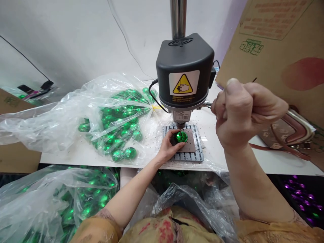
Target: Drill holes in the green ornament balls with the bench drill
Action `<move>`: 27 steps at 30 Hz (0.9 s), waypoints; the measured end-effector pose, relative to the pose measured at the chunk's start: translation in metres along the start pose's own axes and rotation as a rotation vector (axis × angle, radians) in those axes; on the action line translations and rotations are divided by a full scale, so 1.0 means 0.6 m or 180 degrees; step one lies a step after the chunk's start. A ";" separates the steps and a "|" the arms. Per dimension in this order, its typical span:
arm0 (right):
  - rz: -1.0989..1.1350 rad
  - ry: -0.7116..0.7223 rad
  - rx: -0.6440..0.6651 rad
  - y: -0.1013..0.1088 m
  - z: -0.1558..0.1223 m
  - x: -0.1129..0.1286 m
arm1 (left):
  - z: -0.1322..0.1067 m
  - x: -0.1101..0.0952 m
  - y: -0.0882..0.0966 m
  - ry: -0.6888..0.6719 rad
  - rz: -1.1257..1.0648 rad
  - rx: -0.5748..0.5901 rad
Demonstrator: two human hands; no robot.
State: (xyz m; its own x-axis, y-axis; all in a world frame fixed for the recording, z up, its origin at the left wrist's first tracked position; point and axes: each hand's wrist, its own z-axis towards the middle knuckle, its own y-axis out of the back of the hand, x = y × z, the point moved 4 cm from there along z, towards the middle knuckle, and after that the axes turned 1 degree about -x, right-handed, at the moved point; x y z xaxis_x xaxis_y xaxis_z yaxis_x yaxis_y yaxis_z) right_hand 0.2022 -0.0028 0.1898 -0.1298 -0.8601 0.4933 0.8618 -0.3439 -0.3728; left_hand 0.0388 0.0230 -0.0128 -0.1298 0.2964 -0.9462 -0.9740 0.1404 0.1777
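Directly under the dark metal chuck (180,125) of the black-hooded drill press (184,57), I see remotely the shiny green round ball (182,137), on the flat brown square plate (191,145) near the front edge of the white desk (215,146). My left hand (169,145) grips it from the left, thumb nearest that edge; my right hand (249,109), higher and farther off, is a fist around the slim silver lever (207,104).

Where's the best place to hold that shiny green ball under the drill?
Probably its rounded sides, reached from the left, where the left grip curls around it. The green ball has no handle, and the drill press stands directly over its top, so coming from above looks poor.
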 end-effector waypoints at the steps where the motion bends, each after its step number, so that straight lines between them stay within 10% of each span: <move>1: -0.0004 0.0021 0.0008 0.003 -0.006 0.001 | 0.000 0.000 0.000 0.0002 -0.0017 0.0014; 27: 0.0314 0.1401 0.0070 0.040 -0.063 -0.043 | -0.001 -0.004 0.001 -0.0072 0.0043 -0.0046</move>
State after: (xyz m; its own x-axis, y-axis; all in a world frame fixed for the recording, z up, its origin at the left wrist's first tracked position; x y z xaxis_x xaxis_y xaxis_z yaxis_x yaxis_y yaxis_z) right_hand 0.2074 -0.0030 0.1385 -0.2388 -0.9683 0.0733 0.8900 -0.2484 -0.3823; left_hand 0.0382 0.0216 -0.0105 -0.1389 0.3196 -0.9373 -0.9748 0.1226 0.1863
